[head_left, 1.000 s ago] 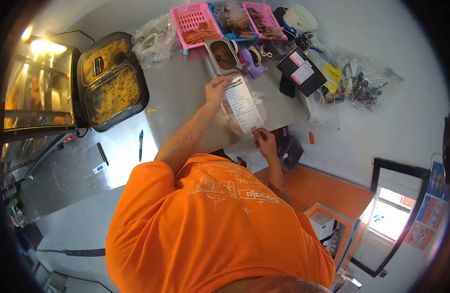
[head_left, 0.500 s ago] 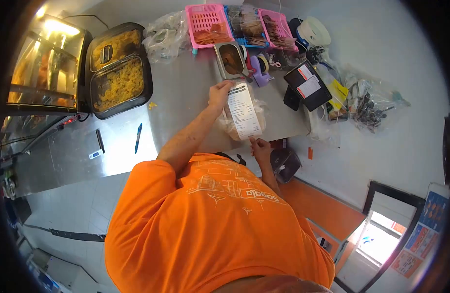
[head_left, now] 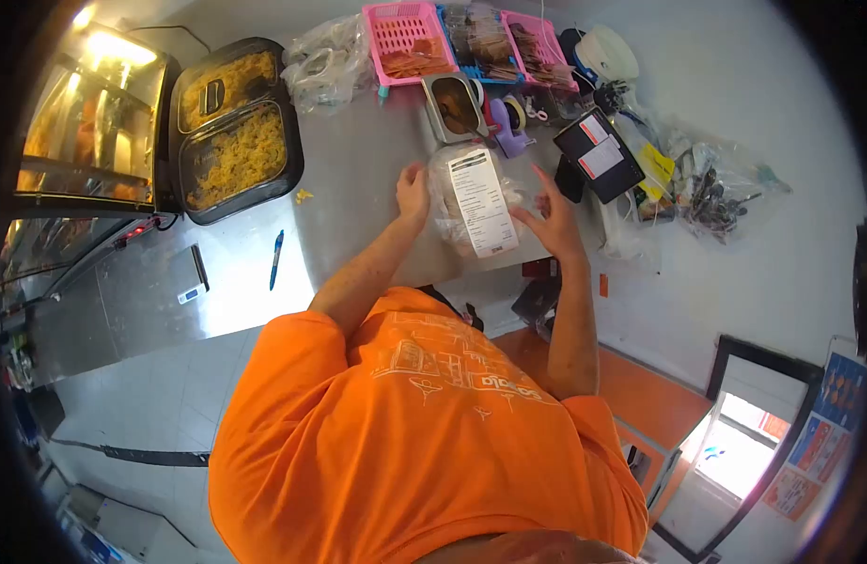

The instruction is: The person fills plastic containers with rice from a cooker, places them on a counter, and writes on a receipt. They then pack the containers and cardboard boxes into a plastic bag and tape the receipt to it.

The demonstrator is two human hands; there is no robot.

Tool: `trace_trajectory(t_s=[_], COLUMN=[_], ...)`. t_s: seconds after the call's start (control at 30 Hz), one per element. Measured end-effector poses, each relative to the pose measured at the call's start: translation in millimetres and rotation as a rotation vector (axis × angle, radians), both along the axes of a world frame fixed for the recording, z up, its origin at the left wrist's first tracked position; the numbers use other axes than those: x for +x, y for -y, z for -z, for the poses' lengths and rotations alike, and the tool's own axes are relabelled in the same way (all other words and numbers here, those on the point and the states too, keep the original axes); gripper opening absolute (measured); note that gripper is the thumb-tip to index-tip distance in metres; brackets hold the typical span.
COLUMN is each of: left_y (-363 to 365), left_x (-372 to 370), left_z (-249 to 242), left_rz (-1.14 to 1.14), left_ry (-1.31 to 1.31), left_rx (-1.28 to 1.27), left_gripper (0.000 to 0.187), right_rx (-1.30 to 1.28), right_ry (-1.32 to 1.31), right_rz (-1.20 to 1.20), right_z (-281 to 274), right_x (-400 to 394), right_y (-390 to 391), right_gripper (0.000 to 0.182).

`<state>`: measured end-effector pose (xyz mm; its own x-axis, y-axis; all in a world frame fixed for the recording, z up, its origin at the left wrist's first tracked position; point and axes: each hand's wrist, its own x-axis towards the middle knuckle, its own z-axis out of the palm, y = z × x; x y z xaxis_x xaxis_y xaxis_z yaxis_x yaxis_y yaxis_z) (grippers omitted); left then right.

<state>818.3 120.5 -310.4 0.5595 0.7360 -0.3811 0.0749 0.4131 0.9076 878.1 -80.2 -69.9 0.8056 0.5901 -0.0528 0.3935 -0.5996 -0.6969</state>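
A printed receipt (head_left: 483, 202) lies on top of a clear plastic bag (head_left: 445, 199) with something pale inside, on the steel counter. My left hand (head_left: 413, 193) is just left of the bag, its fingers loosely curled and apart, holding nothing that I can see. On the other side, my right hand (head_left: 554, 221) is spread, thumb and forefinger apart near the receipt's right edge. Beyond the bag sit a metal container (head_left: 454, 110) of brown sauce and a purple tape dispenser (head_left: 512, 132).
Black trays of yellow rice (head_left: 241, 160) stand beside a lit display cabinet (head_left: 85, 141). A blue pen (head_left: 276, 260) lies on the counter (head_left: 344, 188). Pink baskets (head_left: 396, 38) line the back. A black device (head_left: 600, 155) stands to the right, near bagged cutlery (head_left: 715, 207).
Both hands have let go of the receipt. My left hand moved back toward the left; my right hand rose along the right side and opened. The view shifted slightly.
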Motion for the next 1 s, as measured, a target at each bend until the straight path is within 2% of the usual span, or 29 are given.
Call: trace_trajectory(t_s=[0.03,0.1,0.23,0.37,0.43,0.47,0.53,0.63,0.7,0.73,0.83,0.87,0.97,1.0], left_y=[4,9,17,23,26,32,44,62,82,97,142,164,231,253], left_x=[-8,-23,-45,-58,-54,-53,-50,-62,-71,-74,-104,-113,-153,-174], left_z=[9,18,13,-23,-19,-1,-3,-77,-127,-133,-198,-198,-228,-237], left_rz=[0.023,0.064,0.263,0.394,0.497,0.558,0.649,0.693,0.664,0.747,0.873,0.987,1.3,1.348], left_ry=[-0.026,-0.076,-0.063,-0.011,0.097,0.175,0.326,0.521,0.607,0.67,0.572,0.614,0.433,0.392], left_rx=[-0.031,-0.093,-0.42,-0.596,-0.673,-0.719,-0.809,-0.995,-1.201,-1.256,-1.243,-1.262,-1.092,-1.134], left_gripper=[0.041,0.042,0.061,0.075,0.08,0.082,0.087,0.095,0.101,0.102,0.101,0.094,0.089,0.087], right_rx=[-0.067,0.003,0.214,0.177,0.17,0.111,0.226,0.445,0.51,0.54,0.618,0.599,0.627,0.667], right_ry=[-0.032,-0.085,-0.077,-0.065,-0.018,-0.037,0.003,0.221,0.262,0.291,0.381,0.416,0.523,0.544], right_rz=[-0.047,-0.051,-0.051,0.02,0.059,0.153,0.213,0.187,0.293,0.356,0.57,0.596,0.675,0.733], right_z=[-2,16,24,-2,-26,-40,-69,-108,-141,-157,-195,-206,-240,-247], right_x=[4,13,16,-10,-34,-43,-61,-75,-88,-98,-138,-153,-220,-244], right_y=[-11,-23,-24,-19,-16,-10,6,47,80,98,156,184,245,263], right_gripper=[0.057,0.042,0.016,0.013,0.012,0.012,0.011,0.011,0.012,0.013,0.016,0.018,0.016,0.017])
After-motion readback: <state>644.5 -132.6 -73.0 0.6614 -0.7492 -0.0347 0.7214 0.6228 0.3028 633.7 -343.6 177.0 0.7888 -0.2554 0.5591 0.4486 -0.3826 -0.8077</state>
